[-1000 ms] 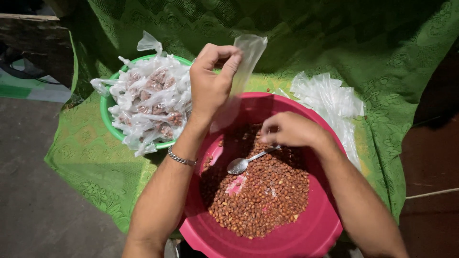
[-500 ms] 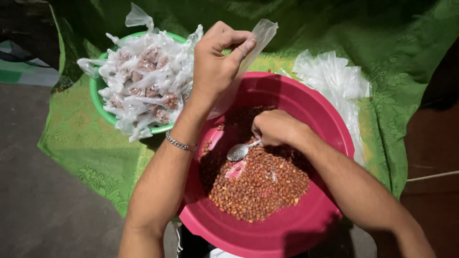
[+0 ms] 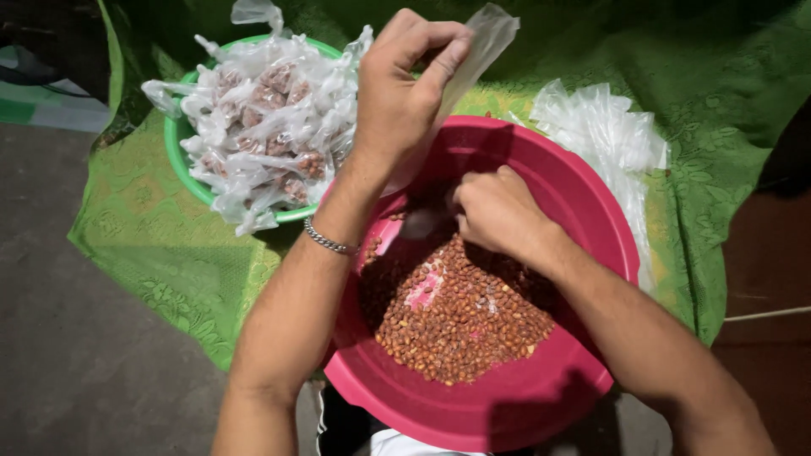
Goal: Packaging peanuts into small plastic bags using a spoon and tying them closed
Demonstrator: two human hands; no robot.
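Fingers of my left hand (image 3: 401, 84) pinch a clear plastic bag (image 3: 473, 51) above the pink basin (image 3: 507, 405) of peanuts (image 3: 460, 317); my right hand (image 3: 498, 211) closes on a spoon (image 3: 420, 224) there, beside the green bowl (image 3: 182, 160) of filled bags (image 3: 262, 118).

- Two bare hands over the basins: one left hand (image 3: 401, 89), one right hand (image 3: 498, 211).
- One large pink basin (image 3: 507, 405), near centre, holding loose reddish-brown nuts (image 3: 460, 325), too many to count.
- One green bowl (image 3: 182, 160), far left, heaped with small filled bags (image 3: 270, 127), too many to count exactly.
- One clear plastic bag (image 3: 481, 46) held up.
- One stack of empty bags (image 3: 604, 127), far right.
- One spoon (image 3: 418, 224).
- One bracelet (image 3: 329, 241).
- One green cloth (image 3: 152, 245).
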